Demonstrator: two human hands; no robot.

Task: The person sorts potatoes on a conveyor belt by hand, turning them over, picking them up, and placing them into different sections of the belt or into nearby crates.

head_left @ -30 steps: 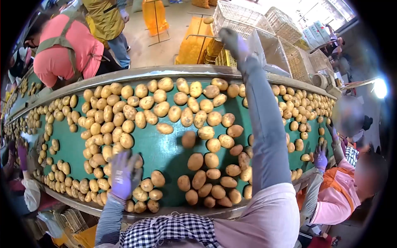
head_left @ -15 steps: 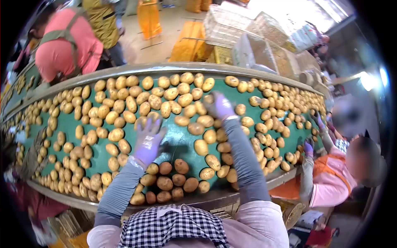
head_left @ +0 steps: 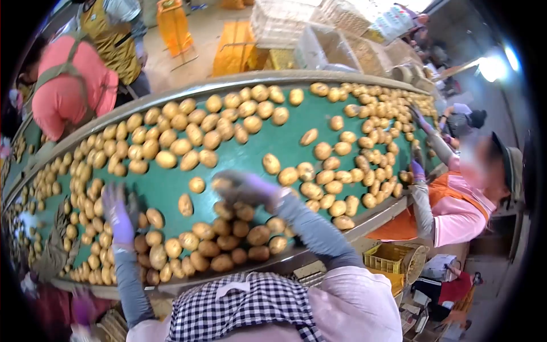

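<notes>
The left hand (head_left: 117,212), purple-gloved, is spread open and holds nothing above the potatoes (head_left: 228,242) heaped at the near edge of the green belt (head_left: 245,149). The right hand (head_left: 246,188) is blurred over them; its grip I cannot tell. A hasty sweep could knock one of these brown, dusty potatoes off

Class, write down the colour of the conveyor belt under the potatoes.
Green. The belt shows best in the head view.

Bare belt (head_left: 171,185) is found between the fingers of the left hand (head_left: 118,215) and the right hand (head_left: 246,189). Nearer than both sets of fingers, passage is blocked by heaped potatoes (head_left: 219,242).
</notes>
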